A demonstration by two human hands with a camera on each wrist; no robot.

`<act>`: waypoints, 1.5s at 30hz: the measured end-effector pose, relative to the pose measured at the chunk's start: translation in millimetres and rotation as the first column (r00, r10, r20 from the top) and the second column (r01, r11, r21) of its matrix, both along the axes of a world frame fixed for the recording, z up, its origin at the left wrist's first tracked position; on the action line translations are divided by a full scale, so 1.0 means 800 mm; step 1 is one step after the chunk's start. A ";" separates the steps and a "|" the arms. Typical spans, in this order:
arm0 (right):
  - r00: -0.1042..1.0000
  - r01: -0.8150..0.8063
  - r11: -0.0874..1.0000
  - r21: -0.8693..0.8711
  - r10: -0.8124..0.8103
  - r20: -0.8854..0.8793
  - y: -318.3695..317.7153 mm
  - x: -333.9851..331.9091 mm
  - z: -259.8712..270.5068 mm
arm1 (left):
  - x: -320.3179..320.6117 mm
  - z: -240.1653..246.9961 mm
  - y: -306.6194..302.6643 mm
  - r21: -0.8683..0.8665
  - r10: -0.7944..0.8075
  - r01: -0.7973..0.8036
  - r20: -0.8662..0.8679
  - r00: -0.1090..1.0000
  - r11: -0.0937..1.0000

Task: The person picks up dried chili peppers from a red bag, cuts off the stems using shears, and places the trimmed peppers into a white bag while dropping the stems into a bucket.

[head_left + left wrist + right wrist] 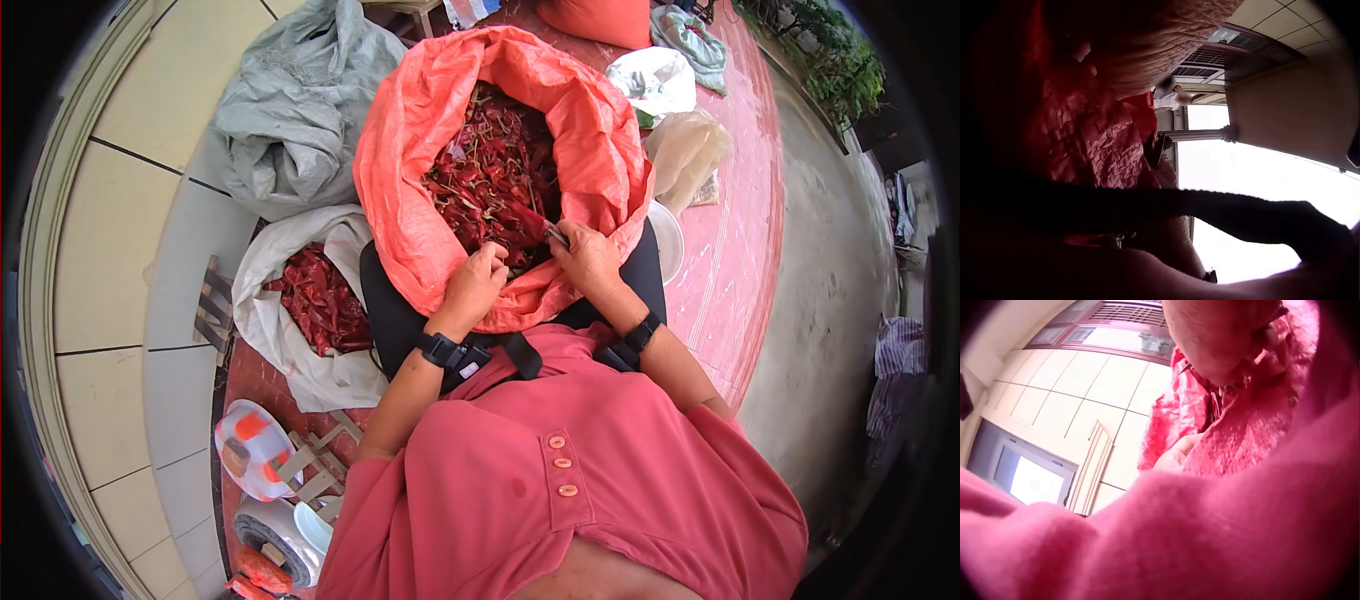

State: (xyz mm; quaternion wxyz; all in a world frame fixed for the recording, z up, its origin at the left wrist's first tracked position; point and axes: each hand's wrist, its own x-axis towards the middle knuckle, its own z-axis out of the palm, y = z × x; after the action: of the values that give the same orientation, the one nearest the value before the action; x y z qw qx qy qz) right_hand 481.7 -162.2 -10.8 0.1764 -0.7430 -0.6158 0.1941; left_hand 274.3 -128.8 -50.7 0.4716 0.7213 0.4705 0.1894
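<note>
A large red woven sack (pixel 400 180) with its rim rolled outward stands in front of the person's lap. Dried red chilies (pixel 490 170) with pale stems fill it. At its near right edge the right hand (pixel 588 262) grips a small metal tool (pixel 557 235), its far end by a red chili (pixel 528 218); most of the tool is hidden in the fingers. My left hand (pixel 474 288) is over the near left edge, fingers bent towards the chilies; I cannot tell whether it pinches anything. The right wrist view shows the right hand (pixel 1225 337) close over the sack's folds (pixel 1241 437).
A white sack (pixel 290 345) of red chilies stands at the left, with a grey sack (pixel 300 110) behind it. On the right are a white tub (pixel 668 240) and a beige bag (pixel 690 155). A small slatted stool (pixel 315 465) and a bowl (pixel 250 445) lie lower left.
</note>
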 end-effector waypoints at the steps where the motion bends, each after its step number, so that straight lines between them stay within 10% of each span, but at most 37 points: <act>1: 1.000 -0.031 0.994 0.101 0.031 0.003 -0.003 0.002 0.017 | 0.005 0.014 0.001 0.168 0.040 -0.044 0.025 0.999 0.985; 4: 0.976 -0.127 0.976 0.179 0.154 -0.151 -0.010 0.004 0.058 | 0.024 0.068 -0.001 0.547 0.078 -0.111 0.083 0.993 0.829; 9: 0.911 -0.258 0.934 0.247 0.320 -0.259 -0.014 -0.009 0.096 | 0.045 0.096 -0.002 0.718 -0.026 0.079 -0.084 0.996 0.692; 13: 0.780 -0.013 0.953 0.304 0.199 -0.593 -0.010 -0.014 0.087 | 0.047 0.083 -0.003 0.357 0.044 -0.114 0.198 0.979 0.927; 24: 0.442 0.179 0.974 0.137 0.045 -0.896 0.013 -0.028 0.066 | 0.045 0.090 0.000 0.079 0.040 -0.075 0.379 0.925 0.994; 27: 0.516 0.159 0.987 0.015 -0.070 -0.854 0.012 -0.029 0.074 | 0.046 0.080 0.007 0.034 0.108 -0.136 0.427 0.898 0.990; 28: 0.758 0.194 0.939 0.285 0.041 -0.651 0.015 -0.031 0.056 | 0.045 0.079 0.007 0.047 0.124 -0.160 0.437 0.891 0.986; 37: 0.427 0.019 0.994 -0.112 -0.109 -0.898 0.007 -0.031 0.084 | 0.044 0.073 0.005 0.070 0.132 -0.168 0.359 0.924 0.983; 43: 0.387 -0.004 0.991 0.131 0.122 -0.914 0.005 -0.033 0.071 | 0.044 0.079 -0.003 0.254 0.006 -0.076 0.264 0.965 0.964; 45: 0.646 -0.049 0.941 0.336 0.286 -0.707 0.004 -0.037 0.066 | 0.043 0.080 -0.002 0.167 0.012 -0.038 0.153 0.988 0.985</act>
State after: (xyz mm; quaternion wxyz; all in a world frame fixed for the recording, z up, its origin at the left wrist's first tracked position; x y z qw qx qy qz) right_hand 452.5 -158.9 42.1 0.4999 -0.5028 -0.5768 0.4057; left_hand 308.8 -130.2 13.3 0.4406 0.7362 0.4246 0.2891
